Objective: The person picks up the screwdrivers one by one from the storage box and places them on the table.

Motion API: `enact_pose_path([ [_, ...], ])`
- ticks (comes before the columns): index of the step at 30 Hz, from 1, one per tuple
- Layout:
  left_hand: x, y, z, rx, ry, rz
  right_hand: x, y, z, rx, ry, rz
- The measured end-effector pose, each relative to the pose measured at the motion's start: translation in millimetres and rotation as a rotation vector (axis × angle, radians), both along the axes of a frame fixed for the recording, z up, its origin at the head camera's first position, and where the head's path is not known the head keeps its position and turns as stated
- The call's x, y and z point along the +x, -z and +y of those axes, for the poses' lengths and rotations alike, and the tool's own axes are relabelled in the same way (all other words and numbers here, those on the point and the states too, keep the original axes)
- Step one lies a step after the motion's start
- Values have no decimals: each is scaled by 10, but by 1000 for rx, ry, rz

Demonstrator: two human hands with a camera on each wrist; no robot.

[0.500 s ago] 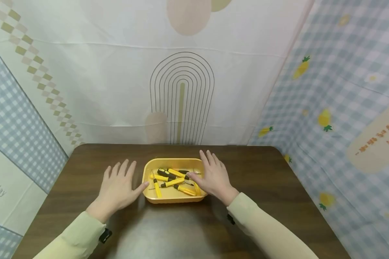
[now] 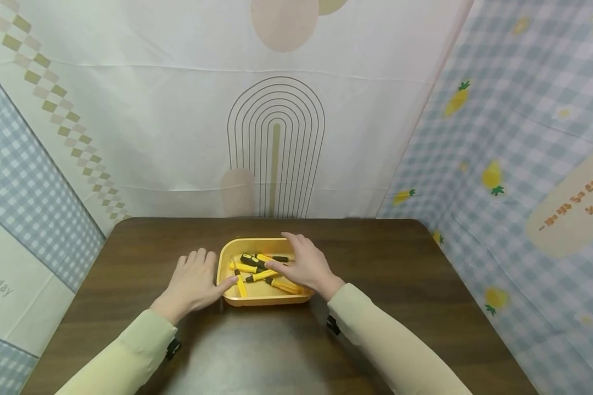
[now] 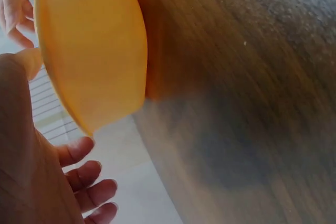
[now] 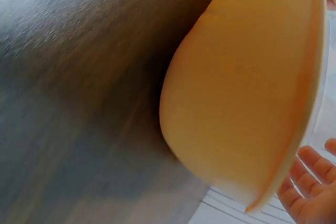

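A yellow plastic bin (image 2: 267,301) stands on the table and holds several yellow-and-black screwdrivers (image 2: 284,286), jumbled together. At its left end is my left hand (image 2: 192,282), fingers extended outside and the thumb reaching over the rim. The left wrist view shows the bin's side wall (image 3: 94,51) between that thumb and the loosely bent fingers. My right hand (image 2: 308,266) is at the right end, its thumb above the screwdrivers and its fingers stretched past the far right corner. In the right wrist view those fingers (image 4: 310,166) lie beyond the bin's rim. Neither hand visibly grips the bin.
The dark wooden table (image 2: 375,263) extends around the bin on all sides. A pale patterned cloth (image 2: 178,137) hangs behind its far edge, and a blue checked cloth (image 2: 514,137) hangs along the right.
Both hands have moved inward to the bin, the left hand rightward and the right hand leftward. The right hand now covers the bin's far right corner. The screwdrivers look unmoved.
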State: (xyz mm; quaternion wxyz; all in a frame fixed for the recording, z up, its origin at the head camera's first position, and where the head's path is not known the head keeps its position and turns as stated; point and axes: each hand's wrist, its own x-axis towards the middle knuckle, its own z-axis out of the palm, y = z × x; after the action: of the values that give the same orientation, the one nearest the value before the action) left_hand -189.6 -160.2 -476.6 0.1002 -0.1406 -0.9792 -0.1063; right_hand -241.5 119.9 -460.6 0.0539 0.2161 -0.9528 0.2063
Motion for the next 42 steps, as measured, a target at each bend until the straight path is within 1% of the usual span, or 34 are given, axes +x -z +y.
enact_pose_path([
  [4,-47,23,23,-14,30,12,-24,46,-65,-4,-49,-49],
  [7,-66,42,23,-26,39,14,-35,76,-109,-57,-56,-135],
  [9,-72,55,21,-24,39,11,-42,96,-135,-114,-56,-200],
  [12,-77,73,20,-15,37,5,-65,130,-166,-171,-62,-264],
  [15,-85,99,14,-6,31,-2,-97,171,-201,-179,-77,-301],
  [18,-89,128,14,7,29,-19,-115,198,-224,-148,-82,-328],
  [22,-94,162,30,23,27,-36,-131,231,-247,-112,-89,-349],
  [29,-86,206,55,37,29,-60,-149,297,-272,-102,-89,-374],
  [32,-75,209,57,37,22,-73,-154,332,-282,-94,-105,-362],
  [36,-74,215,50,27,22,-73,-161,364,-294,-61,-123,-327],
  [42,-95,222,48,13,32,-60,-160,342,-300,-35,-126,-305],
])
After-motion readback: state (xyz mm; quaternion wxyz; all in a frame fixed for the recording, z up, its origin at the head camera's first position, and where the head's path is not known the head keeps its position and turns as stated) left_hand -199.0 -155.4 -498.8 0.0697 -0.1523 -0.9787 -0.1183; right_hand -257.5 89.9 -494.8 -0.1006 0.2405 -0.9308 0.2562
